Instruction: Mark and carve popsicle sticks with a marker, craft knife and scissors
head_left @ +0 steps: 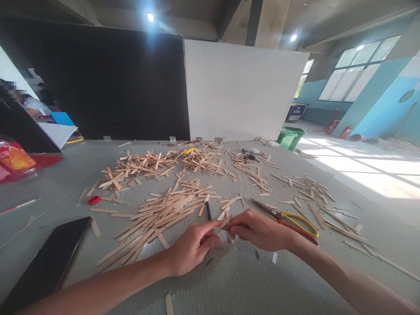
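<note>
Low over the table, my left hand (194, 245) is closed, pinching a short wooden craft stick (224, 223) between thumb and forefinger. My right hand (257, 228) is closed at the stick's other end, its fingertips almost meeting the left ones. Something dark and thin shows between the hands, too small to make out. Just beyond the fingers lie a black pen-like rod (208, 211) and a small whitish slotted piece (223, 214). Scissors (297, 222) with yellow and red handles rest partly behind my right wrist. A fanned pile of craft sticks (160, 214) lies beyond my left hand.
More craft sticks are heaped (144, 166) at the back and scattered (315, 192) to the right. A black flat slab (49, 258) lies at left, near a red tape ring (93, 200). Black (131, 87) and white panels (243, 92) stand behind. A person sits far left.
</note>
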### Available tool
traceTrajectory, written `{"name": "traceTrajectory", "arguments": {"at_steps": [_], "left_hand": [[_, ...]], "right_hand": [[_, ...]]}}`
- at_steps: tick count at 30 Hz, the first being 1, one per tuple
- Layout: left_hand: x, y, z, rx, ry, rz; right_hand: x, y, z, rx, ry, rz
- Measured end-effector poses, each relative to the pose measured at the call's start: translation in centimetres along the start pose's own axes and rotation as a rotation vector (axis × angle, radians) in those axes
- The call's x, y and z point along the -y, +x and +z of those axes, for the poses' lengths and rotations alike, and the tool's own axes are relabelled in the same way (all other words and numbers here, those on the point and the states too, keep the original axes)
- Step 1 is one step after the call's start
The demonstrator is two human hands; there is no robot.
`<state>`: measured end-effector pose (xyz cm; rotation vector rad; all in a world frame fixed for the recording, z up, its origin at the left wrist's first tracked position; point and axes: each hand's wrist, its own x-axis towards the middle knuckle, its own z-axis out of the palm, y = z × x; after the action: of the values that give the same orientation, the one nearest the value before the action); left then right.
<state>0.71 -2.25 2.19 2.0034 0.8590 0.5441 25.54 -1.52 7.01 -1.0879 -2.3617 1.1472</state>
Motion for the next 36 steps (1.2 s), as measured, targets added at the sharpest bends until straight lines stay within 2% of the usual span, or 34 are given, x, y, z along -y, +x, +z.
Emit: {"name": "traceTrajectory", "arguments": {"at_steps": [11, 24, 27, 32, 34, 36], "left_hand": [[-0.2, 0.1, 0.1, -0.024, -0.037, 0.017], [-1.2, 0.2, -0.2, -0.014, -0.181, -0.06], [-1.7, 0.4, -0.2, -0.049, -0.224, -0.071], [-5.0, -0.1, -1.4, -0.07, -0.342, -0.132], [-6.9, -0.8, -2.2, -0.084, -0.292, -0.145], [-8.6, -1.6, -2.8, -0.133, -0.114, -0.116]], "right_hand": [[-1.3, 0.4, 0.5, 0.053, 0.176, 0.028], [-1.8, 1.0, 1.6, 0.038, 0.338, 0.013], [-0.6, 0.8, 1.7, -0.032, 0.28, 0.057], [4.3, -1.4, 1.4, -0.312, -0.165, 0.092], [6.2, -2.5, 1.5, -0.395, -0.266, 0.105], [7.6, -3.6, 1.7, -0.447, -0.285, 0.116]]}}
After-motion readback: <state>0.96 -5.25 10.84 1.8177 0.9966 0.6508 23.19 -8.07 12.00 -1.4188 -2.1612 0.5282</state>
